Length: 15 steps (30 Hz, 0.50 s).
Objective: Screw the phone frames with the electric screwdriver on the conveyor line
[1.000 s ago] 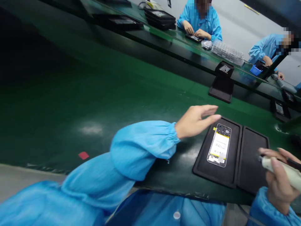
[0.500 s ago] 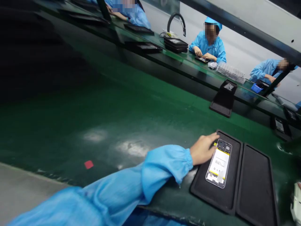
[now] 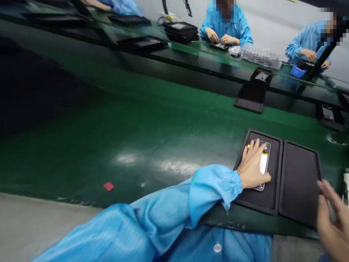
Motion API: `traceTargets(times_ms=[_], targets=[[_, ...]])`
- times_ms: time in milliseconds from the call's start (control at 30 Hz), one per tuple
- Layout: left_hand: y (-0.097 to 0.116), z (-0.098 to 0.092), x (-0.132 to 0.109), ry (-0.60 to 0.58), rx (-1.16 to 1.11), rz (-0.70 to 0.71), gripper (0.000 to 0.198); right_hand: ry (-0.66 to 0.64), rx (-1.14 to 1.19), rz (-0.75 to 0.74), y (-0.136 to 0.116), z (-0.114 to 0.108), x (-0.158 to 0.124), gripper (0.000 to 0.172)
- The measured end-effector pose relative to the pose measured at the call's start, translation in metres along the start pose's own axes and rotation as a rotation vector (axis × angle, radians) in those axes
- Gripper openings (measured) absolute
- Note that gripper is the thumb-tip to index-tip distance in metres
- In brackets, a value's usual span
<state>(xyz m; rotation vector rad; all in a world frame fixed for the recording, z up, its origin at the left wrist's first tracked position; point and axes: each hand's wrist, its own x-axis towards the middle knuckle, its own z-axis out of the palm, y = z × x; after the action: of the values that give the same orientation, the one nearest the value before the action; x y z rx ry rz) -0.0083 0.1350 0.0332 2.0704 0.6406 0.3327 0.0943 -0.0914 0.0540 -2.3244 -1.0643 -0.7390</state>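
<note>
My left hand [image 3: 253,165] lies flat on an opened phone [image 3: 264,160] with a white and yellow battery. The phone sits in the left half of a black two-part tray [image 3: 275,196] on the green belt [image 3: 152,138]. The palm covers most of the phone, and only its right edge and top show. My right hand [image 3: 331,218] hovers at the tray's right corner with fingers spread and nothing in it. A pale tool [image 3: 346,185] lies just right of it at the frame edge.
Another black tray [image 3: 252,96] stands further back on the belt, and one more [image 3: 328,116] at the right. Across a raised shelf, people in blue coats [image 3: 226,25] work at trays. A clear ribbed box [image 3: 260,56] and a blue bin [image 3: 296,71] sit there. A red mark [image 3: 108,186] is on the belt.
My left hand came down from above the tray and now presses on the phone. My right hand no longer holds the pale tool and is open beside the tray.
</note>
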Motion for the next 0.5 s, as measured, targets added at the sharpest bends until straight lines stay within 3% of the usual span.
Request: traceTargets(times_ms=[67, 133, 233, 300, 433, 500], targets=[[-0.004, -0.007, -0.003, 0.066, -0.221, -0.006, 0.095, 0.022, 0.11, -0.142, -0.043, 0.013, -0.009, 0.032], [-0.008, -0.021, -0.007, 0.102, -0.497, -0.039, 0.091, 0.02, 0.241, -0.293, -0.068, 0.028, -0.021, 0.029], [-0.008, -0.044, -0.008, 0.115, -0.81, -0.111, 0.086, -0.031, 0.316, -0.425, -0.083, 0.047, -0.041, 0.025], [-0.005, -0.049, -0.005, 0.139, -0.941, -0.154, 0.082, -0.066, 0.306, -0.469, -0.086, 0.056, -0.051, 0.022], [-0.001, -0.025, 0.005, 0.109, -1.132, -0.256, 0.087, -0.027, 0.323, -0.487, -0.087, 0.062, -0.059, 0.017], [-0.004, -0.011, 0.007, 0.074, -1.087, -0.242, 0.092, -0.005, 0.344, -0.474, -0.084, 0.063, -0.06, 0.015]])
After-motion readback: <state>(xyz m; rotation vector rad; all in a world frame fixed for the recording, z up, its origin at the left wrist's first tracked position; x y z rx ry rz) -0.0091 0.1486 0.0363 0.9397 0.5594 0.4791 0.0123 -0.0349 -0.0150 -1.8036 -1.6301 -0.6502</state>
